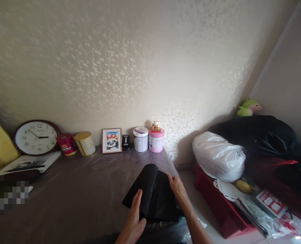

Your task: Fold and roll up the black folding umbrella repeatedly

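A black folded sheet (152,193), whose material I cannot make out, lies near the table's right front corner. A rounded fold runs along its middle, and its right side spreads out flatter. My left hand (134,217) rests against its left side with the fingers stretched out and the thumb apart. At the sheet's upper right edge, my right hand (177,186) is closed in a pinch on the black material. Some of the near end is hidden by my left hand and wrist.
Along the wall stand a clock (37,137), a red can (67,144), a yellow-lidded can (85,144), a framed panda picture (112,140), a white tub (140,140) and a pink tub (156,142). Right of the table, a red box (216,206) carries a white bag (218,156).
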Tool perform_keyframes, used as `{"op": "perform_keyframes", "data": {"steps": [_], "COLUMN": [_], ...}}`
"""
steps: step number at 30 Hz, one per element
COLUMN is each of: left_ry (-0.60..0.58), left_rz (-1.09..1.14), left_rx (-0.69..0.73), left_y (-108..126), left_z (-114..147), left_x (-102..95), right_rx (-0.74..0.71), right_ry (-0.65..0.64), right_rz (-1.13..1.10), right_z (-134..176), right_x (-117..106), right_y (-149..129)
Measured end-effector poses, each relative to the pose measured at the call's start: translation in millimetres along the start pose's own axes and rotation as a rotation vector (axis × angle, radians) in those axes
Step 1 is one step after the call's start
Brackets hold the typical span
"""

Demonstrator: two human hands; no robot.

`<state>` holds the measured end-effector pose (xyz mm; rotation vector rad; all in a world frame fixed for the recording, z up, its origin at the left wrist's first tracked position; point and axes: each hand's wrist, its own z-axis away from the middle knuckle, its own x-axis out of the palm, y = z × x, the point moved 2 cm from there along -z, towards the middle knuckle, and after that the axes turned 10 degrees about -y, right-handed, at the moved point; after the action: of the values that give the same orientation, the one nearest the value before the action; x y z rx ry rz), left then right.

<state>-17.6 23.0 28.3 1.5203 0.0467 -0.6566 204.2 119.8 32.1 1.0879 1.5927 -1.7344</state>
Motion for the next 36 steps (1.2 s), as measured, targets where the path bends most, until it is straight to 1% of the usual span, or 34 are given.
{"op": "perform_keyframes", "data": {"steps": [3,6,7,11,16,19,21,26,31,36], "left_ry": [-0.005,0.000,0.005,0.011,0.023,0.022,0.030,0.038,0.047,0.061], "left_rz": [-0.017,-0.034,-0.038,-0.037,-0.051,-0.065,-0.091,-0.152,-0.196,-0.255], "left_rx": [0.003,0.016,0.019,0.013,0.023,0.008,0.005,0.022,0.016,0.000], "left_y": [-1.1,-4.4,-5.7,-9.7,-9.7,-9.4,-9.6,-10.8,-10.4,-11.4], "left_z": [-0.8,-2.0,-2.5,-3.8,-4.4,-4.9,-5.4,-6.5,-6.5,-8.8], "left_x": [1.7,4.1,5.0,8.1,8.9,9.6,10.4,12.7,14.3,15.1], "right_rx": [0.051,0.070,0.073,0.029,-0.061,-0.133,-0.167,-0.197,-0.241,-0.256], "right_ry": [-0.028,-0.038,-0.035,-0.007,0.027,0.071,0.077,0.029,0.065,0.042], "right_rz": [0.100,0.171,0.147,-0.089,-0.214,-0.384,-0.497,-0.714,-0.746,-0.727], "right_z": [5.8,10.2,10.7,9.2,9.6,12.1,13.2,12.2,9.3,2.4], "right_x": [1.1,-0.7,-1.4,-0.8,3.0,-0.3,-3.7,-9.7,-11.6,-1.5], "right_y": [-2.6,-1.8,-0.7,3.3,2.1,-4.2,-10.8,-31.7,-55.8,-75.7]}}
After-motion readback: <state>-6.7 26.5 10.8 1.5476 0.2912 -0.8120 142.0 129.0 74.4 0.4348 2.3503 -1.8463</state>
